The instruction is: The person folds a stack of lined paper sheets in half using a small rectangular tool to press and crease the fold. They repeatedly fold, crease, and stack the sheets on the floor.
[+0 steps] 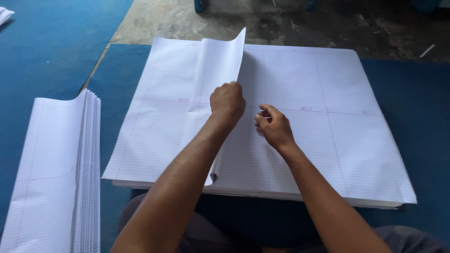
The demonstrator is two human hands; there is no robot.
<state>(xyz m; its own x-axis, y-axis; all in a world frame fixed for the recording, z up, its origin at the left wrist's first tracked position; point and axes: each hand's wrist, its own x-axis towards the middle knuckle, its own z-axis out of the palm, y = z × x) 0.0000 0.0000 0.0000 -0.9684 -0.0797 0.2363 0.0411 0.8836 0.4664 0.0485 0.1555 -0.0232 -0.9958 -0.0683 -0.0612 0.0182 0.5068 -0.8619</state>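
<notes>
A: Entry, head view. What is held by the left hand (227,102)?

B: The edge of a folded sheet (187,107) of ruled white paper is gripped in a closed fist near the centre of the frame. The sheet is doubled over toward the left; its upper corner is seen standing up and curling at the top centre, its lower end curled just below the left forearm.

A: And the right hand (274,127)?

B: It is laid just right of the fold, on the top sheet of the large paper stack (328,140). The fingers are curled loosely, tips toward the fold; nothing is seen clasped in them.

A: Position of the stack?

B: It is spread across the middle and right of the frame, on a blue mat (47,56). Faint pink margin lines are noted across it.

A: Anything else recorded?

B: A second pile of folded sheets (61,178) is placed at the lower left, well apart from both hands, its layered edges fanned along the right side. Bare grey concrete floor (262,18) is visible along the top edge.
</notes>
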